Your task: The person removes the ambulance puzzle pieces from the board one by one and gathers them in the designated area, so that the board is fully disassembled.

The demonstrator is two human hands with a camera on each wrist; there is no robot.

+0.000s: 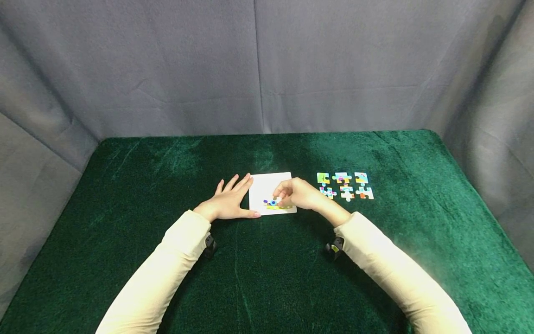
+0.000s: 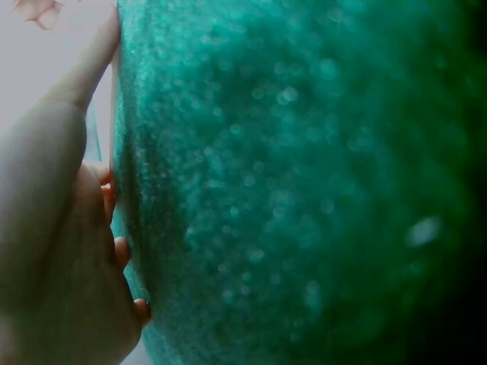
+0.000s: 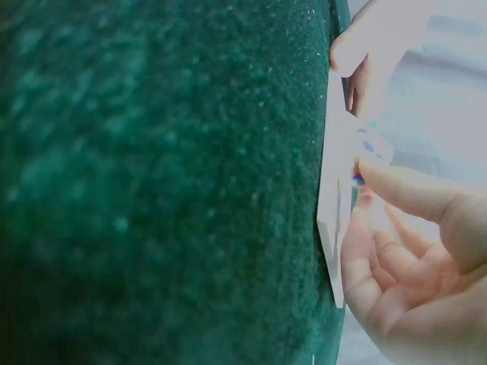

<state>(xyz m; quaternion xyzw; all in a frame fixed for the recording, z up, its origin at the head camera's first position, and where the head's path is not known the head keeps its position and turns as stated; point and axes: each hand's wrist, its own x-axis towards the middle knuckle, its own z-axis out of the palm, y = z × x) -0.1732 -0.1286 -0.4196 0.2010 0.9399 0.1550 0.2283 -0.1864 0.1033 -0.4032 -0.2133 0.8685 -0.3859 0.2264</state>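
A white board (image 1: 267, 183) lies flat, with colourful puzzle pieces (image 1: 273, 207) along its near edge. My left hand (image 1: 227, 204) spreads its fingers at the board's left side; the thumb touches the near corner and the index finger the far one. Over the board's right half, my right hand (image 1: 295, 192) pinches a puzzle piece between thumb and fingers. Seen from the right wrist, that puzzle piece (image 3: 371, 144) stands tilted above the board (image 3: 332, 144), washed out by glare. How it meets the other pieces is hidden by the fingers.
Several loose puzzle pieces (image 1: 344, 178) lie in two rows to the right of the board, beyond my right forearm. A dark green cloth (image 1: 167, 171) covers the table. Grey curtains (image 1: 187, 69) hang behind and at both sides.
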